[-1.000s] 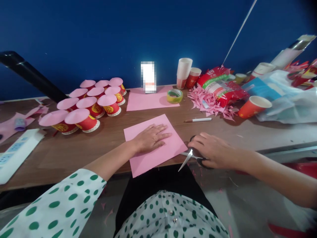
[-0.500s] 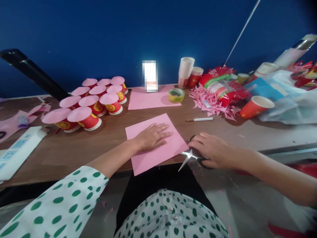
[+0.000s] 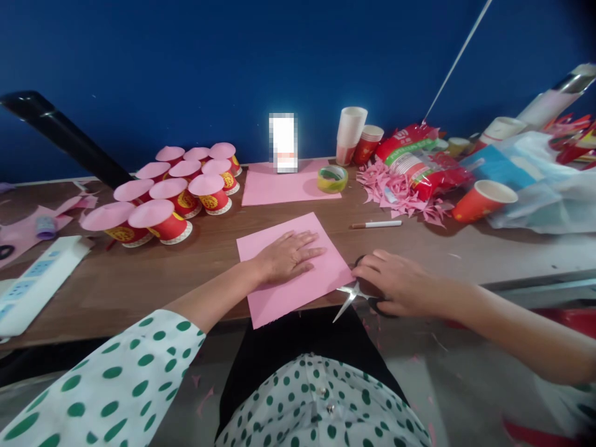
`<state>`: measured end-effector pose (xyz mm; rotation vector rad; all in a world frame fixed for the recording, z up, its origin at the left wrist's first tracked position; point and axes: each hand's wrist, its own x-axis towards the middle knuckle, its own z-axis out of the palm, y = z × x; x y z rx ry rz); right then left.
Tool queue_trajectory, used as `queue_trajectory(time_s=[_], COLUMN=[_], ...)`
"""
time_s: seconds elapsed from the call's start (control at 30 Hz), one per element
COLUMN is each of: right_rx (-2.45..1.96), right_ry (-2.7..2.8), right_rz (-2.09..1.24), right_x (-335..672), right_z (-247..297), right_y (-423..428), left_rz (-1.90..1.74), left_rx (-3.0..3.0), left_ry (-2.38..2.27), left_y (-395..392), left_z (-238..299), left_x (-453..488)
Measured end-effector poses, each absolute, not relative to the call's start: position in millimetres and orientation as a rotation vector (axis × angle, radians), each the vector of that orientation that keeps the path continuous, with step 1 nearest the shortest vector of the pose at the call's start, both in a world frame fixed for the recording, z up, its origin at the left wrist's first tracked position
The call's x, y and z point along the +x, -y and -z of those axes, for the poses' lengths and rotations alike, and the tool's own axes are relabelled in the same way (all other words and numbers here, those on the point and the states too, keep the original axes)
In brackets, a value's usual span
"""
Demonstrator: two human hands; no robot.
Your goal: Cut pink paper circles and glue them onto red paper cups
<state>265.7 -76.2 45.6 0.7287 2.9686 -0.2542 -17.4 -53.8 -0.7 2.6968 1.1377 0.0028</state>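
Pink paper sheet (image 3: pixel 302 288): I see it lying flat at the near edge of the surface (image 3: pixel 139 279), its near corner overhanging.

Left hand (image 3: pixel 286 254): forearm reaching in from the near left, palm down, fingers spread flat and pressing on the sheet's middle.

Scissors (image 3: pixel 348 297): just right of the sheet, blades slightly parted, tips pointing near-left past the edge.

Right hand (image 3: pixel 395 282): arm coming in from the right, fingers loosely bent over the handles. I cannot tell whether it grips them.

Farther off: pen (image 3: pixel 376 224), tape roll (image 3: pixel 331 179), and red cups (image 3: pixel 162 205) with pink caps at the far left.
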Motion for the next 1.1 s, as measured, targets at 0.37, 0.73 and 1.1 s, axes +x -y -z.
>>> queue_trajectory(time_s=[0.37, 0.73, 1.1], right_rx=[0.719, 0.741, 0.690], right_ry=[-3.006, -2.989, -2.994], right_rz=[0.166, 0.170, 0.154], right_x=[254, 253, 249], right_z=[-44, -49, -49], right_y=[77, 83, 84], left_rz=[-0.002, -0.005, -0.014], left_rx=[2.681, 2.684, 2.685], left_ry=[-1.147, -1.139, -1.130], left_y=[54, 54, 54], left_z=[0, 0, 0], left_x=[-16, -16, -17])
